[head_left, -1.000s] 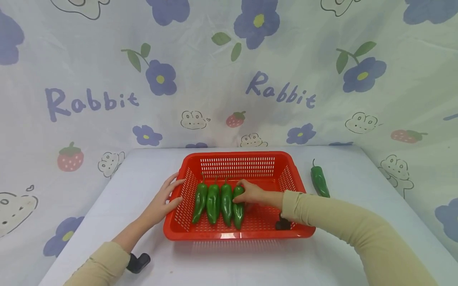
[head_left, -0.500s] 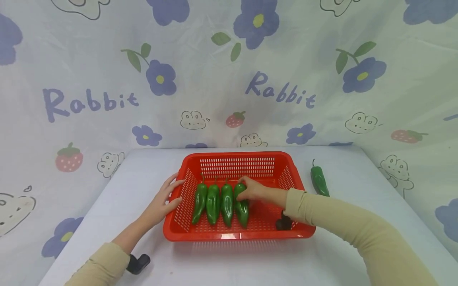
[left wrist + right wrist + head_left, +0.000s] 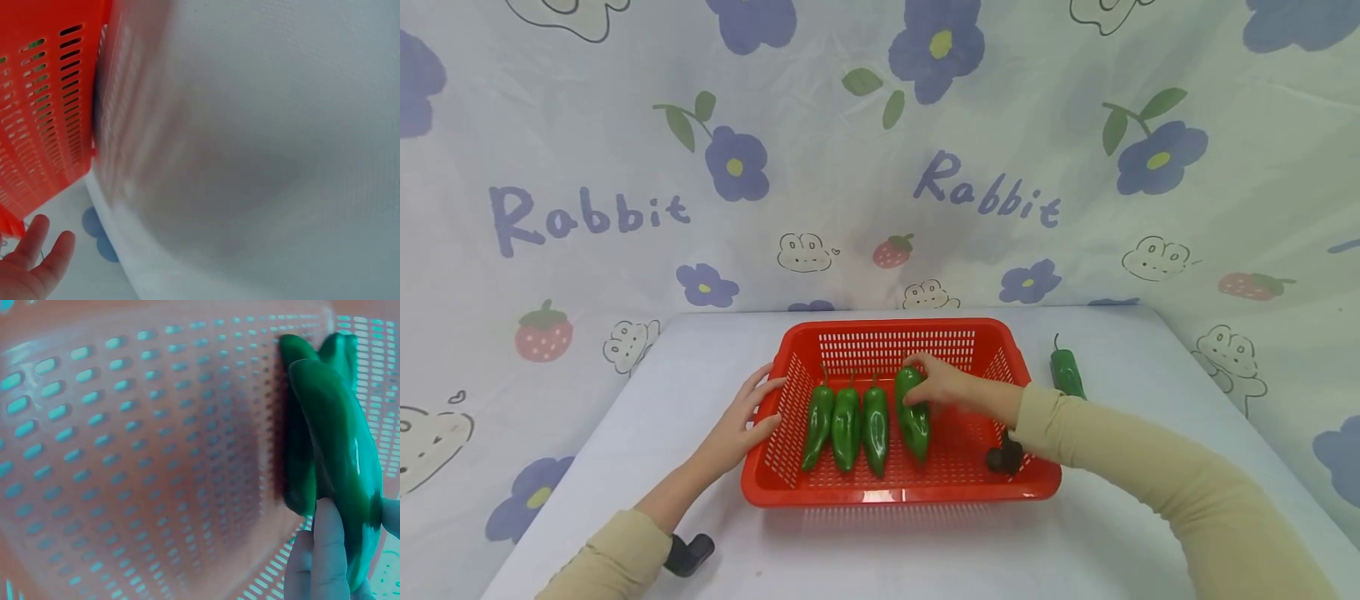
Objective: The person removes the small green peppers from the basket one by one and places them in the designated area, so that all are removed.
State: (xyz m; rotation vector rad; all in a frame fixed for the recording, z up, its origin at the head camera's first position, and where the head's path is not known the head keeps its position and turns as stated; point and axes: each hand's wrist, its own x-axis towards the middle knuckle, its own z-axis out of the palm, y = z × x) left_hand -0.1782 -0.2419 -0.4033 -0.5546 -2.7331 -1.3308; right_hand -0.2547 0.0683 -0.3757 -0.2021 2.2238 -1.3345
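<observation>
My right hand pinches a long green chili pepper near its stem end, inside the red plastic basket. The right wrist view shows this held pepper between thumb and fingers, with other peppers behind it. Three more green peppers lie side by side in the basket's left half, the middle one among them. On the basket's left rim rests my left hand, its fingers spread and fairly straight. Only some fingertips of it appear in the left wrist view.
Another green pepper lies on the white table to the right of the basket, partly hidden behind the right sleeve. A printed cloth hangs behind and beside the table.
My right hand has lifted the pepper and moved it back and to the right, away from the other three. The left hand stays on the rim.
</observation>
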